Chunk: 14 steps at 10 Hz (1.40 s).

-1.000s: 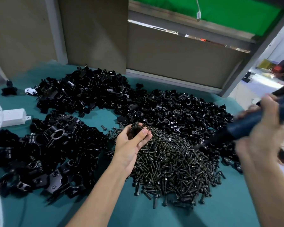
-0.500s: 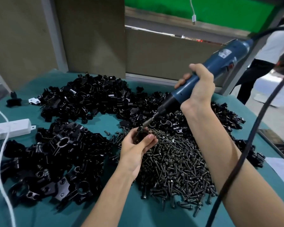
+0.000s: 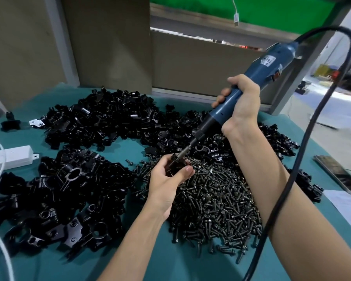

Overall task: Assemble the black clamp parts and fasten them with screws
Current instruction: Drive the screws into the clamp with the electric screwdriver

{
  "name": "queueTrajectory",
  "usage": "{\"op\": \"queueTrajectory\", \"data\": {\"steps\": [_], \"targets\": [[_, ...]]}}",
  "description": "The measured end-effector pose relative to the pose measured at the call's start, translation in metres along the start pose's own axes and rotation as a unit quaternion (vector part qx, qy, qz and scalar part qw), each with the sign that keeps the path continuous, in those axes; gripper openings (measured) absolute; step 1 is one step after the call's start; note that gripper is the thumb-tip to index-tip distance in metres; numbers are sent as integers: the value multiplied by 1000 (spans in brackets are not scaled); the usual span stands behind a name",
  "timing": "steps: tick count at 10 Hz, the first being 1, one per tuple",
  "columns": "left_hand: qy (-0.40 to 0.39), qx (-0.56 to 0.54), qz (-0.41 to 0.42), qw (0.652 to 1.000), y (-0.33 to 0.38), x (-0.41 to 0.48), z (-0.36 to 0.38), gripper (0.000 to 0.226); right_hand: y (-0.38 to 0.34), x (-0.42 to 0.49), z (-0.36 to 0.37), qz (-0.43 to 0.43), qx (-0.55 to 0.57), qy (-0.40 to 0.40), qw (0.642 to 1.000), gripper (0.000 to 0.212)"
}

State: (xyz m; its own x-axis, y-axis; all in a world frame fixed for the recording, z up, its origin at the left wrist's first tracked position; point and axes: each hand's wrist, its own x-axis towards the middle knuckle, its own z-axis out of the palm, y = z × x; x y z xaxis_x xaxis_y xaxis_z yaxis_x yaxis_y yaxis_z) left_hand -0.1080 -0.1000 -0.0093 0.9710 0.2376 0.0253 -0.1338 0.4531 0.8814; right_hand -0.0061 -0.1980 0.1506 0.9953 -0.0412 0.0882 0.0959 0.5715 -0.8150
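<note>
1. The left hand point(image 3: 168, 179) curls around a small black clamp point(image 3: 175, 164), holding it just above the far edge of the screw pile point(image 3: 215, 199).
2. The right hand point(image 3: 241, 104) grips the blue electric screwdriver point(image 3: 251, 82), which tilts down to the left, its tip meeting the clamp.
3. Heaps of black clamp parts point(image 3: 101, 118) spread across the green table point(image 3: 170, 264).
4. A white power strip point(image 3: 10, 159) lies at the left, a phone point(image 3: 338, 173) at the right.
</note>
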Motion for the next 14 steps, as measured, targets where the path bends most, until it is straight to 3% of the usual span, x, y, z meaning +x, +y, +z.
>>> {"op": "queueTrajectory", "data": {"steps": [6,9,10,12,14], "targets": [[-4,50,16,999,-1,-1,3,45,5,7,-7,36,16,5,999,18],[-4,63,16,998,-2,0,2,45,8,8,-9,41,19,8,999,18],[-7,65,14,998,-2,0,1,35,9,8,-8,43,22,8,999,19],[-9,47,14,999,-2,0,0,45,11,9,-7,44,22,2,999,19],[-2,67,7,998,-4,1,0,32,11,9,-8,46,20,-4,999,18]]}}
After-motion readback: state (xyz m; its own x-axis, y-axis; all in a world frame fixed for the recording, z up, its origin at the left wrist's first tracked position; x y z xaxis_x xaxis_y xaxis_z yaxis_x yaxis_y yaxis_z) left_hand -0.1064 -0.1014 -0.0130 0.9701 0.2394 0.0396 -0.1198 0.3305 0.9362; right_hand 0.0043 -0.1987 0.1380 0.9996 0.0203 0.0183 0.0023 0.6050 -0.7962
